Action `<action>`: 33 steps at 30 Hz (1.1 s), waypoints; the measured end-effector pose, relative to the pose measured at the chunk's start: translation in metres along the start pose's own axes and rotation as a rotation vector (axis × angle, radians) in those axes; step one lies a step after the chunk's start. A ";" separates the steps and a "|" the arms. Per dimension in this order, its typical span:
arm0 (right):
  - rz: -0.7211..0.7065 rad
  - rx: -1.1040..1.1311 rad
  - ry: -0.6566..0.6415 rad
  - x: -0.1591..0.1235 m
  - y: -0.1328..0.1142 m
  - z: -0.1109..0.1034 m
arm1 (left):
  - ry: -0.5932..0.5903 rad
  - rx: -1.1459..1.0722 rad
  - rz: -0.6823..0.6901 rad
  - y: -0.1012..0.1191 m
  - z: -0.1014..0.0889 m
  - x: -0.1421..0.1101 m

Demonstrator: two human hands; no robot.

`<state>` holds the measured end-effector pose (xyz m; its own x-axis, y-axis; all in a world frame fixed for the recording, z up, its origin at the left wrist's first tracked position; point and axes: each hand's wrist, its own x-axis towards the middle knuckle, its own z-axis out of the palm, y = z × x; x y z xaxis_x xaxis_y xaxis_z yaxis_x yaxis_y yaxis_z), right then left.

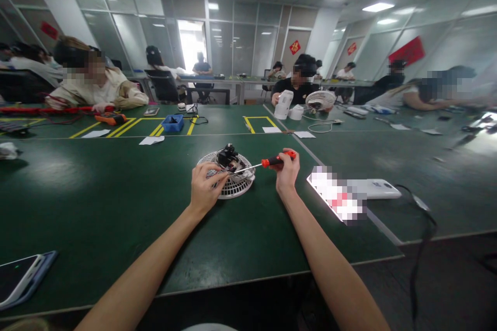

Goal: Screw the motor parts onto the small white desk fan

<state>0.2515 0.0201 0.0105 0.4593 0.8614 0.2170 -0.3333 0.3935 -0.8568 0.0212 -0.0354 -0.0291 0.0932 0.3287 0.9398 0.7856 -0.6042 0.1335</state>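
Observation:
My right hand is wrapped round the red-and-black handle of a screwdriver, its shaft slanting left and slightly down. The shaft's tip reaches the fingers of my left hand, which are pinched together. Whatever lies between those fingertips is too small to make out. Under and beside them, a round white fan grille lies flat on the green table. A black motor part with thin wires sits on top of the grille, partly hidden by my left fingers.
A lit screen and a white power bank with a black cable lie to the right. A phone rests at the near left. Farther back are a blue bin, an orange meter, and a person opposite with white fan parts.

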 end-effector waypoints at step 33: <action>0.109 0.024 0.052 0.002 0.003 0.000 | -0.048 -0.040 -0.060 0.004 0.001 0.000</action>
<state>0.2520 0.0231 0.0087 0.4610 0.8819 0.0983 -0.4031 0.3069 -0.8621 0.0246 -0.0371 -0.0286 0.0763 0.3987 0.9139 0.7658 -0.6104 0.2023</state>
